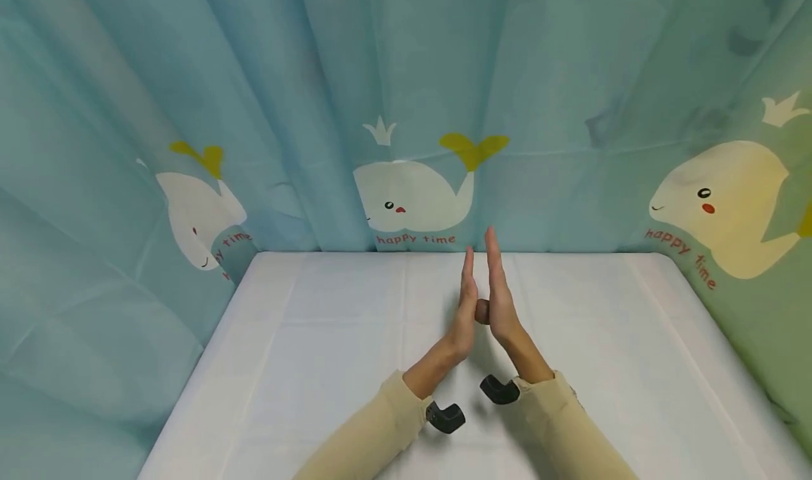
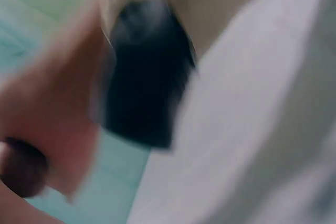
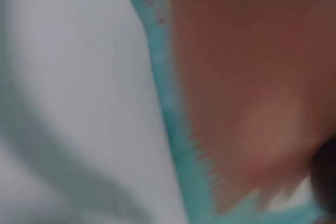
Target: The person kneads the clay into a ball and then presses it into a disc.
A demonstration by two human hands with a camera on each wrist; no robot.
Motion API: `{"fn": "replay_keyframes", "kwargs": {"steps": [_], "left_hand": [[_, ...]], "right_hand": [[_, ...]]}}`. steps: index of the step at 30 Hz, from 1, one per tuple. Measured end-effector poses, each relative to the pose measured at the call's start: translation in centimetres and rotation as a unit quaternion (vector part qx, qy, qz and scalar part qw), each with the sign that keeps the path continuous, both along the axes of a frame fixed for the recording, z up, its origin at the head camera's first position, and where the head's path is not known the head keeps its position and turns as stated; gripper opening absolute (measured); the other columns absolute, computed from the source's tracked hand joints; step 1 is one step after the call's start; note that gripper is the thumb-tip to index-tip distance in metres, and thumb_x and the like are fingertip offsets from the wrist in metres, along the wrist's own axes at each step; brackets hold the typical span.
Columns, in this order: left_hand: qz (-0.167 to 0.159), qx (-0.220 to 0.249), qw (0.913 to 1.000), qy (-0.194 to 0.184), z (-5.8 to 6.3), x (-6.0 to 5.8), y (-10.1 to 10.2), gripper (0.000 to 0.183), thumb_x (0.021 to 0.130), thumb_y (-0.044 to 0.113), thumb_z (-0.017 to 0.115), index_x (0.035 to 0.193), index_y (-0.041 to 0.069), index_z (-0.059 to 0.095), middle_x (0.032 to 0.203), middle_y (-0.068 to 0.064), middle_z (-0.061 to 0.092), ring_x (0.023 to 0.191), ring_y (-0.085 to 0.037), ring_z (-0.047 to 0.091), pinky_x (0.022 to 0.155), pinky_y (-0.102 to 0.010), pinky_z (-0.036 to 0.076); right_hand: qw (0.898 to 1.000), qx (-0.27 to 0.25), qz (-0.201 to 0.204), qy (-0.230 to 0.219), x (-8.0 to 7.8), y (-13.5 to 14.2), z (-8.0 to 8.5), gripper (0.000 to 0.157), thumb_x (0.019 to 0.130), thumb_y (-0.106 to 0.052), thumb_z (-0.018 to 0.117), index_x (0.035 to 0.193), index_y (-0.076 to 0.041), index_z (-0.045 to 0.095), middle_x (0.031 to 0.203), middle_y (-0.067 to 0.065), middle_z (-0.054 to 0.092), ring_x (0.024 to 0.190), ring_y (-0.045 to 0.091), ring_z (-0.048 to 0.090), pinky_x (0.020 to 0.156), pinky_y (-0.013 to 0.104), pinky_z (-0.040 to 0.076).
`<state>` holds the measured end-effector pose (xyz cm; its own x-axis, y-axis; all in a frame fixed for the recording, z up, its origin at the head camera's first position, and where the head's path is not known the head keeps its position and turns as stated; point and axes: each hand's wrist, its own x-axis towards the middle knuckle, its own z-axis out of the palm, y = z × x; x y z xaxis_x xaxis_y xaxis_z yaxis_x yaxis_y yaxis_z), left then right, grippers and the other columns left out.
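A small dark brown round lump [image 1: 483, 311] sits between the two palms, a little above the white table. My left hand [image 1: 466, 311] is upright with its fingers straight, its palm touching the lump from the left. Facing it, my right hand [image 1: 501, 300] also has straight fingers and presses the lump from the other side. The fingertips point toward the curtain and stay slightly apart. In the left wrist view the lump [image 2: 23, 169] looks smooth and dark against a blurred palm. Only part of the lump [image 3: 325, 174] appears at the right wrist view's edge.
A white-covered table [image 1: 330, 353] spreads beneath the hands. Blue-green curtains [image 1: 273, 113] with printed whales hang along its back and sides. Black wrist cameras [image 1: 447, 418] jut inward from both beige sleeves [image 1: 374, 431], close to each other.
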<state>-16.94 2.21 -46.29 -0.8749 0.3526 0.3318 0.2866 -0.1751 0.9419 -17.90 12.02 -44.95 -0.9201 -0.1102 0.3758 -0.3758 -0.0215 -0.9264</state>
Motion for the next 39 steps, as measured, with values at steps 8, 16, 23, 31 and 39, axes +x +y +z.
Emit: {"fn": "replay_keyframes", "kwargs": {"steps": [8, 16, 23, 31, 39], "left_hand": [[-0.011, 0.02, 0.9997, -0.011, 1.8, -1.3, -0.9, 0.074, 0.107, 0.062, 0.003, 0.165, 0.019, -0.009, 0.171, 0.004, -0.013, 0.155, -0.013, -0.014, 0.123, -0.051, -0.008], [-0.018, -0.039, 0.9991, 0.002, 0.4, -1.9, -1.1, 0.067, 0.109, 0.053, 0.0, 0.165, 0.02, -0.01, 0.172, 0.002, -0.014, 0.156, -0.017, -0.014, 0.122, -0.059, -0.007], [-0.041, -0.027, 0.9988, 0.007, 1.6, -0.3, -0.8, 0.068, 0.108, 0.056, 0.0, 0.166, 0.021, -0.009, 0.171, 0.008, -0.011, 0.155, -0.01, -0.012, 0.124, -0.051, -0.004], [0.014, -0.003, 0.9998, -0.017, 1.7, -2.3, -1.6, 0.067, 0.11, 0.054, 0.004, 0.166, 0.02, -0.005, 0.172, 0.003, -0.008, 0.157, -0.016, -0.009, 0.124, -0.053, -0.004], [-0.021, -0.02, 0.9993, 0.024, 0.2, -0.7, -0.8, 0.066, 0.111, 0.048, 0.004, 0.166, 0.013, -0.005, 0.173, -0.002, -0.006, 0.157, -0.018, -0.01, 0.124, -0.052, -0.001]], "right_hand": [[0.998, -0.049, 0.01, -0.046, 1.2, -1.3, -2.7, 0.057, 0.111, -0.046, 0.006, 0.166, -0.031, -0.003, 0.172, -0.006, -0.001, 0.155, 0.02, 0.007, 0.107, 0.032, 0.031], [1.0, -0.002, -0.011, 0.019, 2.1, -2.1, -0.3, 0.056, 0.113, -0.039, 0.011, 0.167, -0.027, 0.002, 0.173, -0.004, -0.006, 0.156, 0.019, -0.012, 0.121, 0.059, -0.003], [0.997, -0.05, -0.015, -0.051, 0.0, -0.4, -1.4, 0.055, 0.111, -0.048, 0.007, 0.165, -0.04, 0.001, 0.171, -0.013, -0.002, 0.152, 0.002, 0.006, 0.112, 0.028, 0.021], [1.0, -0.019, 0.01, -0.005, 2.5, -3.0, -2.0, 0.056, 0.113, -0.037, 0.009, 0.167, -0.024, 0.001, 0.173, 0.002, -0.006, 0.155, 0.01, -0.007, 0.122, 0.041, 0.002], [0.999, -0.042, -0.014, 0.014, 0.8, -1.5, 0.0, 0.056, 0.113, -0.04, 0.01, 0.167, -0.029, 0.002, 0.172, -0.008, 0.0, 0.157, 0.012, -0.005, 0.124, 0.047, -0.004]]}}
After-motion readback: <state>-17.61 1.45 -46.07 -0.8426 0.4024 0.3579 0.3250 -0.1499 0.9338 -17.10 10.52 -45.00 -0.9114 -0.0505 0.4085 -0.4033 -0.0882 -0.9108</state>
